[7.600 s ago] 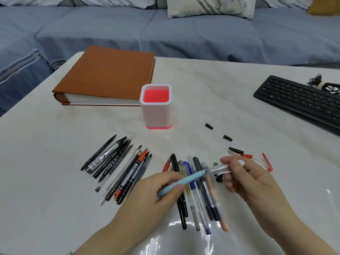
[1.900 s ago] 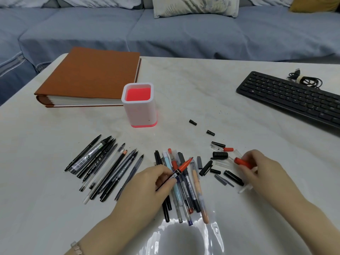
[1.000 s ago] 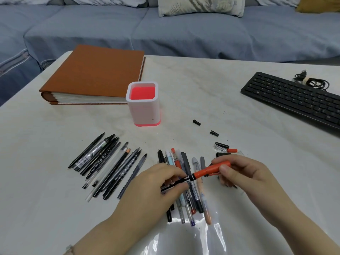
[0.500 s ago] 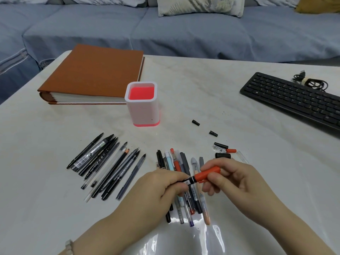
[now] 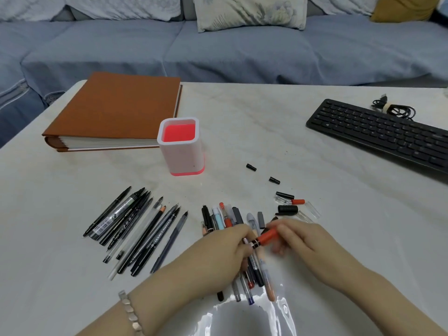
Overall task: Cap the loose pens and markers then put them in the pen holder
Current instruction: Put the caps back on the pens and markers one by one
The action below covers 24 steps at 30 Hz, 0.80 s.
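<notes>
Head view:
- Red-capped marker (image 5: 265,237) is held between both hands, above the near-middle of the table (image 5: 266,132), tilted with the cap end up and to the right.
- Left hand (image 5: 218,253): fingers (image 5: 242,236) curled round the black barrel. Most of the barrel is hidden inside the grip; only the banded collar shows.
- Right hand (image 5: 308,241): fingertips (image 5: 282,230) pinch the red cap end. The lower fingers are motion-blurred, so I can't tell how they lie.
- Cap sits flush on the collar, as far as the blur allows.
- Directly under the hands is a fan of mixed pens (image 5: 238,214), with tips pointing toward the far edge.
- Toward the near-left corner is a second row of black pens (image 5: 135,226), uncapped and lying parallel.
- Loose caps (image 5: 287,209) are clustered just beyond the right hand. Two small black caps (image 5: 251,167) (image 5: 274,180) lie farther out toward the centre.
- Pen holder (image 5: 180,146) stands upright at mid-table, white with a red interior and nothing visible inside, well apart from the hands.
- Brown album (image 5: 116,110) sits at the far-left corner, touching or just behind the holder.
- Keyboard (image 5: 378,134) runs along the right edge, with a coiled cable (image 5: 392,109) behind it.
</notes>
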Each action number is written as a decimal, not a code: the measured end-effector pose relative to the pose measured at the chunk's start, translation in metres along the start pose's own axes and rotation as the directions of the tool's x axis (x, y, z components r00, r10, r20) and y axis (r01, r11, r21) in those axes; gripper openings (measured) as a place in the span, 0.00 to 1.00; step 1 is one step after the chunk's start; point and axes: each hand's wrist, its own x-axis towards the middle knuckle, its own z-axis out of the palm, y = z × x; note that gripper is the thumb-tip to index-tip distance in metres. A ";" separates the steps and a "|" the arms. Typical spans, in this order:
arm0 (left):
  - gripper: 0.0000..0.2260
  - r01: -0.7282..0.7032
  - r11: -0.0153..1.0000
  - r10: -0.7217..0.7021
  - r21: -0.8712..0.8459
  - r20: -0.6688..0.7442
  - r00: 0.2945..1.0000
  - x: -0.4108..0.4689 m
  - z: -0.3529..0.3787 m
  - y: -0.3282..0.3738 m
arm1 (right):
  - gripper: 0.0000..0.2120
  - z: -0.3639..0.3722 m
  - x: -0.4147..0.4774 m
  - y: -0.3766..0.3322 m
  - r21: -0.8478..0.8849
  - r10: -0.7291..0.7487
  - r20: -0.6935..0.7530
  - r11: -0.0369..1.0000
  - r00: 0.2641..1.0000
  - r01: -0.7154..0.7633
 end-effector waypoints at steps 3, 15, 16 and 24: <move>0.07 0.053 0.974 -0.089 -0.220 -0.158 0.983 0.004 -0.001 -0.006 | 0.11 -0.016 0.014 0.015 -0.249 0.000 -0.212 0.967 0.977 -0.054; 0.14 -0.212 0.433 -0.358 -0.876 -0.383 0.851 -0.010 -0.013 -0.015 | 0.11 -0.028 0.059 0.042 -0.632 0.106 -0.283 0.727 0.953 -0.268; 0.17 -0.241 0.412 -0.365 -0.879 -0.402 0.840 -0.012 -0.013 -0.015 | 0.10 -0.028 0.059 0.042 -0.616 0.105 -0.299 0.738 0.948 -0.276; 0.26 -0.378 0.291 -0.397 -0.879 -0.470 0.788 -0.017 -0.012 -0.010 | 0.03 -0.020 0.028 0.016 -0.274 0.005 -0.402 0.954 0.916 -0.125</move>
